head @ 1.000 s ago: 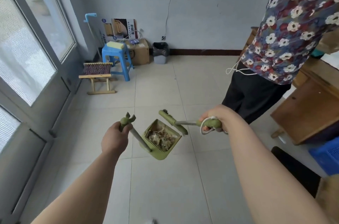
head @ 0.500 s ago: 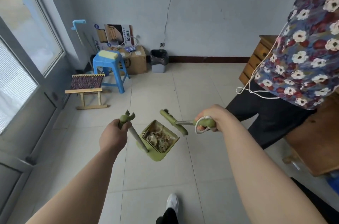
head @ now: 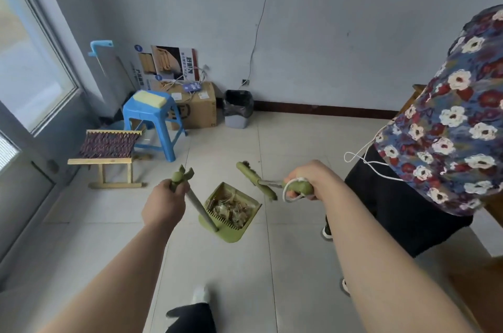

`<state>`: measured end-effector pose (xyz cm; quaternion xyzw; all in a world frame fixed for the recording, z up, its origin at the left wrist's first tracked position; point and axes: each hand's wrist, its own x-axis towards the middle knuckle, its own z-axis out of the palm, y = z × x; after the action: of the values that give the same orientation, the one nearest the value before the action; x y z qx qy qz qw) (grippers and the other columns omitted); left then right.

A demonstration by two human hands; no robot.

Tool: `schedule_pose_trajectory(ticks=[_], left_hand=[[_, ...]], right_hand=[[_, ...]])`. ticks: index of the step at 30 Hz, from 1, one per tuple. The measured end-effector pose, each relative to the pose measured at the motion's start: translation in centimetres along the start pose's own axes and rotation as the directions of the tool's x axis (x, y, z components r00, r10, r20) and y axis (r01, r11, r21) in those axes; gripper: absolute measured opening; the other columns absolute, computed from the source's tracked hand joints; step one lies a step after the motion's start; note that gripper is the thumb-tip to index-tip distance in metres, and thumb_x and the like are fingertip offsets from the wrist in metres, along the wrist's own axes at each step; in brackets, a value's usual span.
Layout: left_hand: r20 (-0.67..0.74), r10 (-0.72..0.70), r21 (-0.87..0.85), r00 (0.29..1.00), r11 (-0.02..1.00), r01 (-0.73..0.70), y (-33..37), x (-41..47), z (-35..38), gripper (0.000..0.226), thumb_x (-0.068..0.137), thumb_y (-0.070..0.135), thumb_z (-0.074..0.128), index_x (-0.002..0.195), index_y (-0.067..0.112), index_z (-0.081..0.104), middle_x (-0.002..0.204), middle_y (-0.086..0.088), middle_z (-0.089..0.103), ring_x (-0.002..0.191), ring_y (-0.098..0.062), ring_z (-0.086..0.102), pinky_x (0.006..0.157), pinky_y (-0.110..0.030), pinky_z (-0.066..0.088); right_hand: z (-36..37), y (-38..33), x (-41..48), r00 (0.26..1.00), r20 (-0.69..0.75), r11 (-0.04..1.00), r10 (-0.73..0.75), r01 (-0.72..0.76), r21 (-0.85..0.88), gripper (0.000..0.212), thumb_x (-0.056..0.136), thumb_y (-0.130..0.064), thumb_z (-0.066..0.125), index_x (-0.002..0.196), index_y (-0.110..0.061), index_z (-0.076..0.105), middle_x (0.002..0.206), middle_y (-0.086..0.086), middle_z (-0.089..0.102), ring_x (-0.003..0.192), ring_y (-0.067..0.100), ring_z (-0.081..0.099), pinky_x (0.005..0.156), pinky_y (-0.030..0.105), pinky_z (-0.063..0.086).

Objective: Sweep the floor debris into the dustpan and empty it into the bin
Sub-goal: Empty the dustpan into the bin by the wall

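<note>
My left hand (head: 164, 203) grips the green top of a long metal handle, and the green dustpan (head: 231, 210) hangs from it above the tiled floor. The pan holds a heap of brownish debris (head: 231, 208). My right hand (head: 307, 182) grips the green handle of a small broom (head: 255, 180), whose head points left, just above and right of the pan. The grey bin (head: 237, 109) with a black liner stands against the far wall, well beyond the dustpan.
A person in a flowered shirt (head: 449, 125) stands close on the right. At left are a blue plastic stool (head: 152, 120), a low folding stool (head: 107, 153), a cardboard box (head: 196, 106) and a glass door (head: 21, 87). My foot (head: 200, 294) shows below.
The view has advanced across the floor; the bin, box and stools appear larger and nearer. The flowered-shirt person has shifted further right in view. Both hands hold the dustpan and broom as before.
</note>
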<state>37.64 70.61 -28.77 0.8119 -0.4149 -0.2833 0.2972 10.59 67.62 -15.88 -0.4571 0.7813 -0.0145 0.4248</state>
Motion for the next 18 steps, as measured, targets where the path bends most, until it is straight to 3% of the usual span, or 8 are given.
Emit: schedule_pose_trajectory(ticks=[6, 9, 12, 18], left_hand=[[-0.005, -0.003, 0.019, 1.0, 1.0, 0.003, 7.7, 10.9, 3.5, 0.026, 0.092, 0.045, 0.049, 0.093, 0.021, 0.058, 0.082, -0.005, 0.063, 0.077, -0.029, 0.059, 0.066, -0.034, 0.043], [0.008, 0.006, 0.023, 1.0, 1.0, -0.006, 12.2, 16.8, 4.3, 0.027, 0.094, 0.045, 0.048, 0.092, 0.019, 0.057, 0.076, -0.003, 0.06, 0.075, -0.028, 0.058, 0.065, -0.033, 0.042], [0.016, 0.002, -0.013, 1.0, 1.0, -0.002, 16.4, 22.2, 5.0, 0.028, 0.094, 0.045, 0.048, 0.091, 0.019, 0.057, 0.072, -0.001, 0.058, 0.069, -0.024, 0.056, 0.063, -0.033, 0.04], [0.004, -0.008, -0.091, 1.0, 0.996, 0.008, 22.9, 30.7, 7.9, 0.03, 0.092, 0.049, 0.049, 0.095, 0.02, 0.059, 0.077, -0.005, 0.062, 0.074, -0.029, 0.061, 0.069, -0.037, 0.047]], right_hand=[[-4.5, -7.9, 10.0, 0.998, -0.004, 0.994, 0.07, -0.069, 0.086, 0.024, 0.077, -0.002, 0.06, 0.053, -0.007, 0.055, 0.03, 0.003, 0.045, 0.026, 0.013, 0.036, 0.043, 0.02, 0.027], [-6.9, -12.3, 15.0, 0.995, -0.013, 0.989, 0.102, -0.1, 0.111, 0.011, 0.075, -0.002, 0.06, 0.065, -0.006, 0.061, 0.034, 0.006, 0.048, 0.032, 0.016, 0.039, 0.043, 0.019, 0.026], [-9.8, -16.1, 19.3, 0.993, -0.027, 0.986, 0.112, -0.108, 0.125, 0.021, 0.076, -0.001, 0.058, 0.055, -0.003, 0.058, 0.03, 0.005, 0.046, 0.025, 0.015, 0.036, 0.04, 0.017, 0.025], [-14.5, -21.4, 25.7, 0.99, -0.097, 0.989, 0.104, -0.093, 0.115, 0.035, 0.077, 0.002, 0.057, 0.045, -0.005, 0.046, 0.024, 0.002, 0.038, 0.016, 0.013, 0.03, 0.035, 0.011, 0.026]])
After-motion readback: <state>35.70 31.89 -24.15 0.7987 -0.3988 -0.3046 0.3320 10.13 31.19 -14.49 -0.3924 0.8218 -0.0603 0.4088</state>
